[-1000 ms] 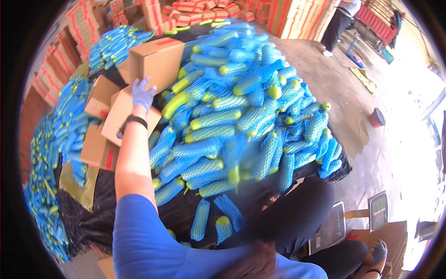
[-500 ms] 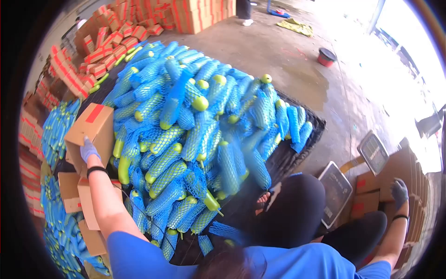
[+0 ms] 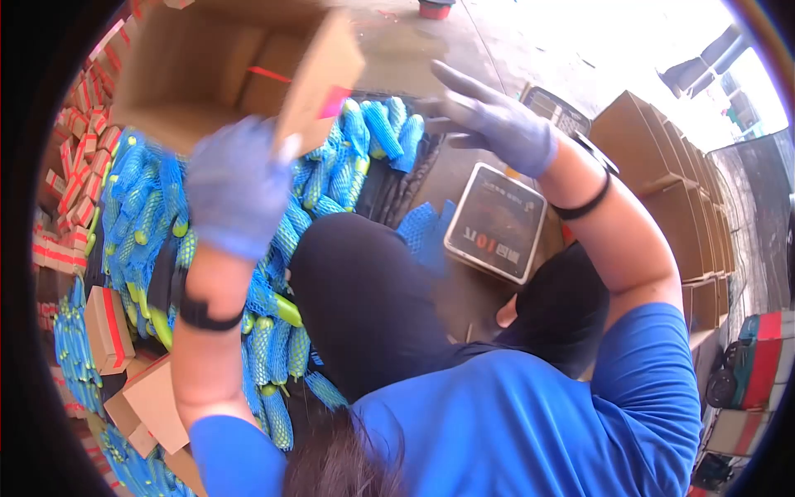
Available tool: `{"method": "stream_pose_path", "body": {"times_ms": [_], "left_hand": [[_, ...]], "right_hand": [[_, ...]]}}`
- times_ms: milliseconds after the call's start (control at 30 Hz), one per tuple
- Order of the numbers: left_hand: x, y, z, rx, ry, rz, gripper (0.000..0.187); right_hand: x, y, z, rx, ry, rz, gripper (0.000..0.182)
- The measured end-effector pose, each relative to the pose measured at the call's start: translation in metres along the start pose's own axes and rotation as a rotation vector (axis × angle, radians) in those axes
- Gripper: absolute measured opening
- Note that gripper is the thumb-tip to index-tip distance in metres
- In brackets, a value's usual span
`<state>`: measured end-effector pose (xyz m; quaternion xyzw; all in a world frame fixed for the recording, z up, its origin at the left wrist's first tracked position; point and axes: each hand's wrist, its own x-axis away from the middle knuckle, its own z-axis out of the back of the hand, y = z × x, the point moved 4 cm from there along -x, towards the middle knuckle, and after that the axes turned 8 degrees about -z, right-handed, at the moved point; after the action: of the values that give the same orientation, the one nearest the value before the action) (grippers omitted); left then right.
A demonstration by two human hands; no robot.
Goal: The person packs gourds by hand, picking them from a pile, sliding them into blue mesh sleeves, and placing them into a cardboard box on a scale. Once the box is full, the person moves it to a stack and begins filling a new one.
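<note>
My left hand (image 3: 236, 186), in a grey glove, grips the near lower edge of a cardboard box (image 3: 306, 108). The box is raised, with its open side facing me and a flap on the right, and it is blurred by motion. Below and behind it lie long green gourds (image 3: 137, 195) in blue netting sleeves. My gloved right hand (image 3: 497, 124) is in the air with fingers spread, holding nothing. Just beneath that hand is a platform scale (image 3: 497, 222) with a bare weighing plate, and its display (image 3: 556, 109) stands behind the wrist.
Open cartons (image 3: 662, 166) stand stacked at my right. Several loose boxes (image 3: 157, 406) lie by my left elbow. Red-taped cartons (image 3: 70, 203) are piled at the far left. A red and black bucket (image 3: 436, 9) sits on the floor ahead. My knee (image 3: 356, 290) is between gourds and scale.
The view has turned to the right. My left hand has lifted the box up in front of me from beside the gourds. My right hand has come from the stacked cartons to above the scale.
</note>
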<state>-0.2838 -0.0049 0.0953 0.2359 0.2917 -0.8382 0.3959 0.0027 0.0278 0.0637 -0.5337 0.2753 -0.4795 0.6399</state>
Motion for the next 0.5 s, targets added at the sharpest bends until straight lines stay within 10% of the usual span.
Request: {"method": "stream_pose_path", "body": {"times_ms": [100,300,400,500], "left_hand": [[-0.068,0.082,-0.052,0.059,-0.289,-0.15,0.018],[-0.125,0.193,-0.097,0.183,-0.401,-0.599,0.027],[-0.114,0.183,-0.077,0.645,0.083,-0.796,0.033],[-0.108,0.134,-0.097,0.726,-0.248,-0.633,0.037]], "right_hand": [[-0.026,0.006,-0.013,-0.338,0.24,-0.199,0.098],[-0.017,0.143,0.094,-0.449,0.49,-0.492,0.027],[0.051,0.177,0.135,-0.46,0.607,-0.62,0.022],[0.117,0.247,0.189,-0.381,0.574,-0.757,0.022]]}}
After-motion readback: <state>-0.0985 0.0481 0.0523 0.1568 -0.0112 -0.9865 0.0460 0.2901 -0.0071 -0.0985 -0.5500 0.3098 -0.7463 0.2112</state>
